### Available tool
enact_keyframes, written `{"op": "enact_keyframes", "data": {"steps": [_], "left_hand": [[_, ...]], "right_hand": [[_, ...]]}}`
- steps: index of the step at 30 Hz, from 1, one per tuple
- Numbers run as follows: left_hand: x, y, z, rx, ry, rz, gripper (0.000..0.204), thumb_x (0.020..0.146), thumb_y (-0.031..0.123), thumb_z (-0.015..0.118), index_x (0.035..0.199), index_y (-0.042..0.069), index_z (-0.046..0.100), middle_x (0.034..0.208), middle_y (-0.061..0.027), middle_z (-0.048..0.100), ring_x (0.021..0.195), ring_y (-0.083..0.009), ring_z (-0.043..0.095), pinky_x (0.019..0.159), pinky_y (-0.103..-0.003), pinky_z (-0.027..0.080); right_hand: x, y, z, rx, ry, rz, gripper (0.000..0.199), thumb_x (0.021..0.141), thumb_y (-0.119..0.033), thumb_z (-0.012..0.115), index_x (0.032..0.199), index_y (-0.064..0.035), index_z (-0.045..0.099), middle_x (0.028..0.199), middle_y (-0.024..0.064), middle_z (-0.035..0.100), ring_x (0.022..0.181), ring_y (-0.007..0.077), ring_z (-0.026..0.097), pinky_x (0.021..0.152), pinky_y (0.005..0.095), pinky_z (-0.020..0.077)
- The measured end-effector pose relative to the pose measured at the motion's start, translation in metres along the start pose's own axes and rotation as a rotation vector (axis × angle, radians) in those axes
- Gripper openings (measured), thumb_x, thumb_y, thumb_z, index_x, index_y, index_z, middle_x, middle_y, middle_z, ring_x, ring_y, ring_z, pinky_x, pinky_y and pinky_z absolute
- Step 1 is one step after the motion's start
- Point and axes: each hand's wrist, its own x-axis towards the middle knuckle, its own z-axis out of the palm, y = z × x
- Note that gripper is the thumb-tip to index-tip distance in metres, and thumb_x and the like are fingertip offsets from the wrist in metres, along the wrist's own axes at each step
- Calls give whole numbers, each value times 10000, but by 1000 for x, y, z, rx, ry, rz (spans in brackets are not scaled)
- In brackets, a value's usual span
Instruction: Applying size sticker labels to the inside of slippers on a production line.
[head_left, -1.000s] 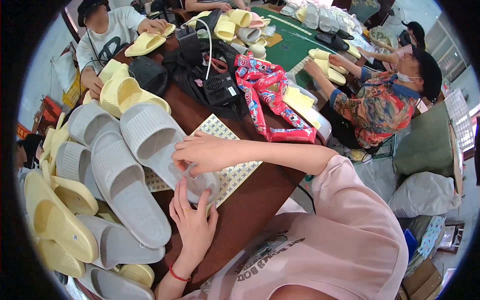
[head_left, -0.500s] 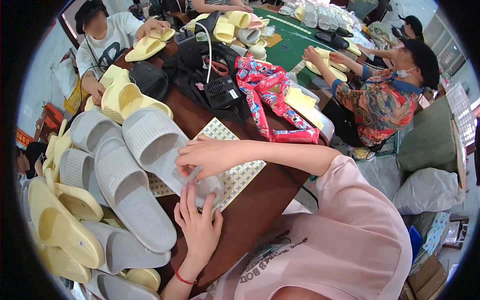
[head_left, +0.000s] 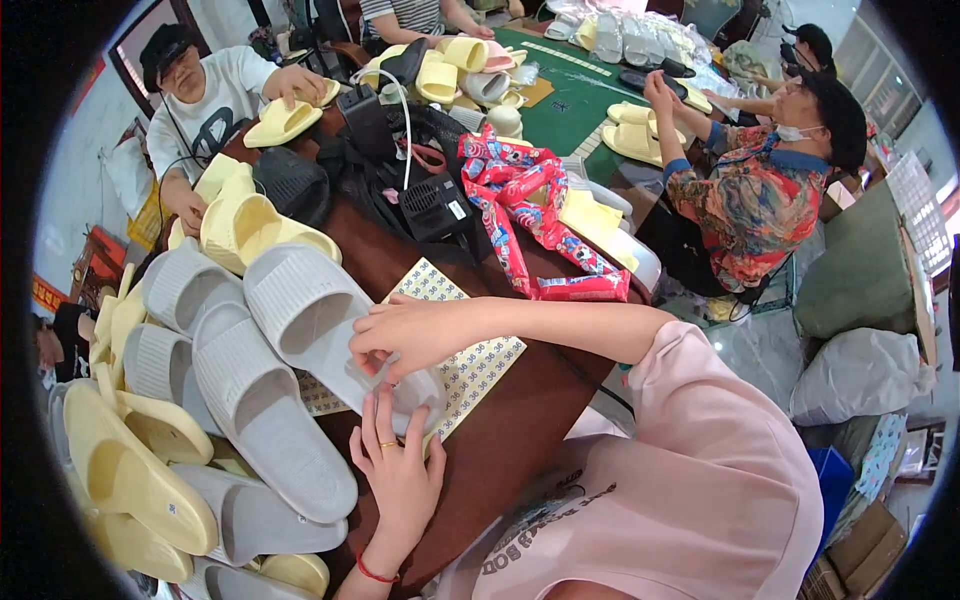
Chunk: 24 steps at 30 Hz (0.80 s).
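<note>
Left hand: we see our left hand [head_left: 400, 470] at lower centre of the frame, palm up, fingers spread and cupped under the heel of the grey slipper [head_left: 335, 335], touching it from below.
Right hand: our right hand [head_left: 405, 335] reaches in from the right at mid-frame and lies on the same heel, fingers curled together and pinched on its edge.
Grey slipper: it lies tilted across the centre, heel towards us, toe towards the upper left, over the edge of the sticker sheet [head_left: 470, 360].
Sticker sheet: flat on the brown table [head_left: 520, 400], just right of our hands.
Slipper heap: grey and yellow slippers [head_left: 150, 440] fill the left side of the frame.
Others: a person in white [head_left: 215, 90] at upper left holds a yellow slipper; a person in a patterned shirt [head_left: 760, 200] at upper right handles another.
</note>
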Motion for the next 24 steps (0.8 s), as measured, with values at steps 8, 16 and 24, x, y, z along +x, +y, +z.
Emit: {"op": "enact_keyframes", "data": {"steps": [8, 16, 24], "left_hand": [[-1, 1, 0, -14, 36, -14, 429, 774, 129, 658, 1187, 120, 543, 1467, -220, 283, 1359, -382, 254, 1058, -514, 193], [-2, 3, -1, -24, 54, -22, 413, 780, 110, 658, 1173, 99, 533, 1483, -208, 256, 1367, -373, 242, 1059, -528, 194], [-1, 0, -1, 74, 67, 37, 428, 758, 167, 665, 1175, 152, 568, 1464, -146, 338, 1339, -311, 327, 1044, -480, 213]], "right_hand": [[-1, -1, 5, -104, 56, -36, 218, 765, -201, 665, 949, -133, 570, 969, 13, 524, 990, 208, 493, 862, 378, 331], [-2, -3, 4, -69, 40, -26, 219, 776, -187, 655, 966, -124, 566, 964, 22, 521, 1012, 216, 494, 871, 373, 336], [3, 4, 0, 103, 146, 6, 123, 809, -153, 626, 888, -67, 588, 866, 51, 614, 848, 210, 596, 842, 377, 386]]}}
